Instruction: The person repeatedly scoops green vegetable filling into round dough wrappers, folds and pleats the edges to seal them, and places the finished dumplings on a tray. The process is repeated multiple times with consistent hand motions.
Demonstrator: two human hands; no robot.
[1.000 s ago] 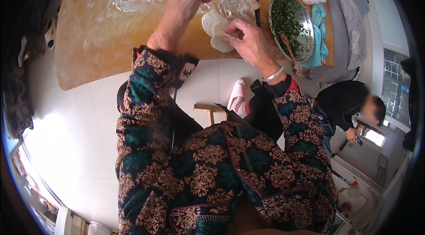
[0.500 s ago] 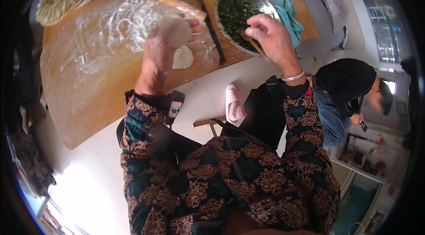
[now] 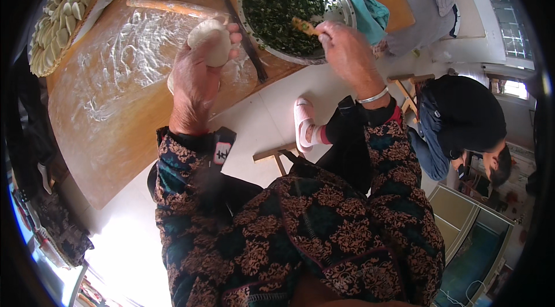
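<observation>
On the palm and fingers of my left hand [image 3: 193,90] rests a thin round dumpling wrapper [image 3: 209,44], held above the floured table. Another piece of dough shows only as a pale edge beside the left wrist. My right hand [image 3: 352,55] is closed around a small wooden spoon [image 3: 306,26], its tip carrying a little filling. The spoon is over a wide metal bowl [image 3: 349,15] of chopped green filling [image 3: 277,3], near the bowl's close right side.
A floury rolling pin [image 3: 173,7] lies beyond my left hand. A dark stick [image 3: 245,41] lies left of the bowl, a teal cloth [image 3: 367,3] right of it. Shaped dumplings [image 3: 72,9] fill a woven tray at far left. A person [image 3: 462,113] bends over at right.
My right hand has closed on the spoon, which earlier leaned in the bowl under its fingers, and now holds it over the filling. The wrapper stays in my left hand.
</observation>
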